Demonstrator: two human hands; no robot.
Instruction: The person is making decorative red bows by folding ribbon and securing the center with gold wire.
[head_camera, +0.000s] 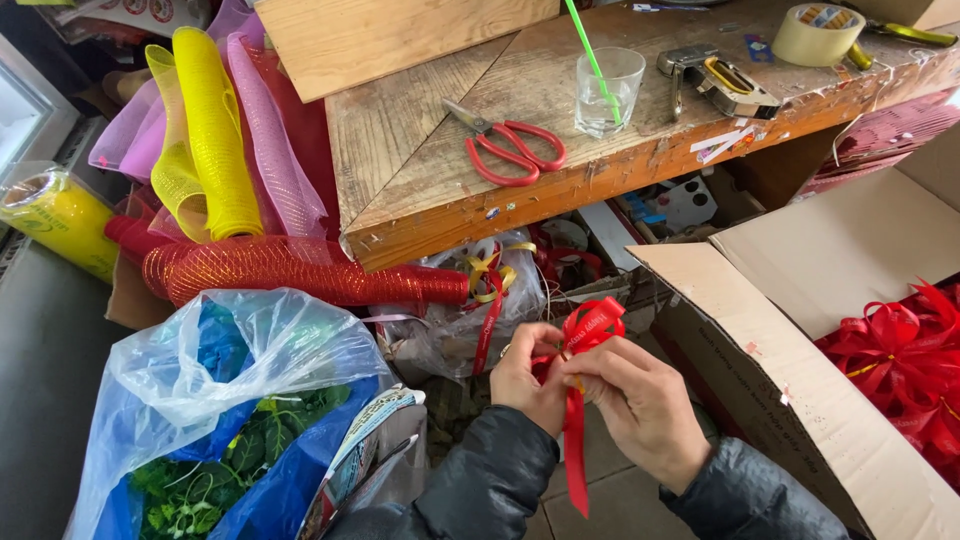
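Both my hands are closed on a red ribbon (585, 330) below the front edge of a worn wooden workbench (400, 150). My left hand (525, 380) pinches the ribbon's folded loops from the left. My right hand (640, 400) grips it from the right, fingers over the middle. The loops stand up above my fingers, and one long tail hangs straight down between my dark padded sleeves.
Red-handled scissors (515, 150), a glass with a green straw (606, 92), a metal stapler (718, 80) and a tape roll (817, 34) lie on the bench. An open cardboard box (790, 330) of red bows (905, 360) stands right. Mesh rolls (290, 265) and a plastic bag of greens (230, 400) sit left.
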